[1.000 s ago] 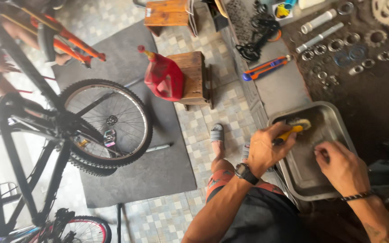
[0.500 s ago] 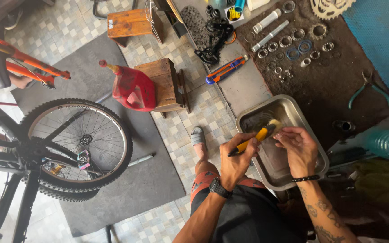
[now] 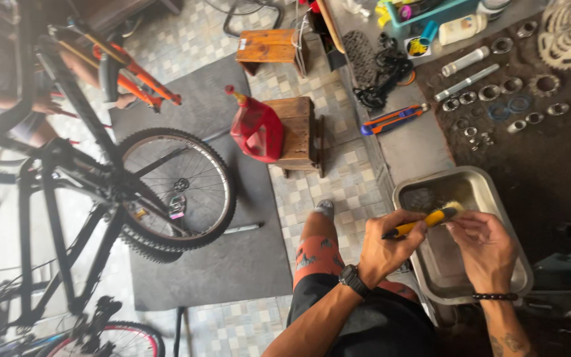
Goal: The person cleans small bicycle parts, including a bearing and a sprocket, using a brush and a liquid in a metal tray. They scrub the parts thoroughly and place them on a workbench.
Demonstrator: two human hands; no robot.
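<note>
My left hand [image 3: 384, 250], with a black watch on the wrist, grips a yellow-handled brush [image 3: 421, 225] pointing right. Its pale bristles [image 3: 455, 206] meet the fingertips of my right hand [image 3: 485, 246], which wears a bead bracelet. The right fingers are pinched on a small part that they hide. Both hands hover over a dented metal tray [image 3: 497, 198] at the edge of a dark workbench. My bare leg and foot [image 3: 318, 238] stretch over the tiled floor below.
A red jug [image 3: 256, 129] leans on a wooden stool [image 3: 299, 132]. A black bicycle's wheel [image 3: 176, 188] stands on a grey mat at left. Metal rings and spacers [image 3: 497, 99], a blue-orange utility knife [image 3: 394, 119] and a chain [image 3: 381, 73] lie on the bench. Another person [image 3: 14, 106] is at upper left.
My right hand rose out of the tray and closed beside the brush bristles. My left hand drew the brush up and toward it. The view shifted over the scene.
</note>
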